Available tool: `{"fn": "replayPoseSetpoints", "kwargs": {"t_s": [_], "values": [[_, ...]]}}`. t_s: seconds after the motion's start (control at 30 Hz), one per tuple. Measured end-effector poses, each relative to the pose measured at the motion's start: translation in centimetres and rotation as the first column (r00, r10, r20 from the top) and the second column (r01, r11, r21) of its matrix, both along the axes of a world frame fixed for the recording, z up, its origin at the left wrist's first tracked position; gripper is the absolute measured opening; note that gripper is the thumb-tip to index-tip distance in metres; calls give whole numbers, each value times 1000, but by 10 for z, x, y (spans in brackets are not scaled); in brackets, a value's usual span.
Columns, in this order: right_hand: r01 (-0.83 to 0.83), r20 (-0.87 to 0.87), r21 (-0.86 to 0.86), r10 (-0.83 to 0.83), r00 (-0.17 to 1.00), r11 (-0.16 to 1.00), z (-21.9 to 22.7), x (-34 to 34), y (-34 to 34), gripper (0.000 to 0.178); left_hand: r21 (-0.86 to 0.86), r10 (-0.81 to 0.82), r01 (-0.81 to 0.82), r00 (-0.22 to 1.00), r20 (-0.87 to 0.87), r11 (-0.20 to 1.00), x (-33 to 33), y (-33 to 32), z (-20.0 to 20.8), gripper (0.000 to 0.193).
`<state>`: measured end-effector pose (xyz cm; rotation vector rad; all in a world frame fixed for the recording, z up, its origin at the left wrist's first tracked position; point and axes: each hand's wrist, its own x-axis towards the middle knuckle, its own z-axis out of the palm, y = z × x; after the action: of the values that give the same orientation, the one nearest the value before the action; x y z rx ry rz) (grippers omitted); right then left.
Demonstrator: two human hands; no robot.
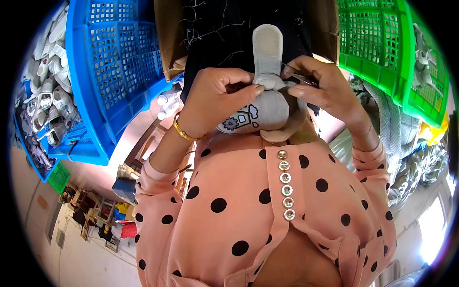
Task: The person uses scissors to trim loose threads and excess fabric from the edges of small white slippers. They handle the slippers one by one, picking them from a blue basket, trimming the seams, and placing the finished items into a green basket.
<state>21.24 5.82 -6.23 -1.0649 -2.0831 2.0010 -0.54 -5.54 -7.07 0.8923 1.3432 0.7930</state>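
A small off-white shoe (271, 107) with a cartoon patch on its side is held close to my body. Its wide strap (267, 50) stands up, pointing away from me, with a fuzzy fastening patch at the end. My left hand (217, 95) is closed on the shoe, thumb pressing near the base of the strap. On the other side, my right hand (327, 86) has its fingers closed around a thin dark metal tool (302, 79), which looks like small thread snips. Its tip is close to the strap's base; the fingers partly hide it.
At left, a blue plastic crate (112, 71) stands beside a heap of white shoes (52, 95). A green crate (377, 43) is at right, with more shoes beyond it. Loose threads lie on the dark cloth (220, 38) over my lap. Cardboard (169, 36) edges flank my legs.
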Motion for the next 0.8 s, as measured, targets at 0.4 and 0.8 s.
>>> {"fn": "replayPoseSetpoints", "kwargs": {"t_s": [0.4, 0.8], "values": [[-78, -13, 35, 79, 997, 996, -19, -14, -5, 25, 42, -93, 99, 987, -132, 994, -7, 7, 0, 25], [-132, 130, 358, 91, 987, 924, -28, -23, 26, 29, 634, 175, 295, 803, -570, 715, 3, 17, -11, 32]]}}
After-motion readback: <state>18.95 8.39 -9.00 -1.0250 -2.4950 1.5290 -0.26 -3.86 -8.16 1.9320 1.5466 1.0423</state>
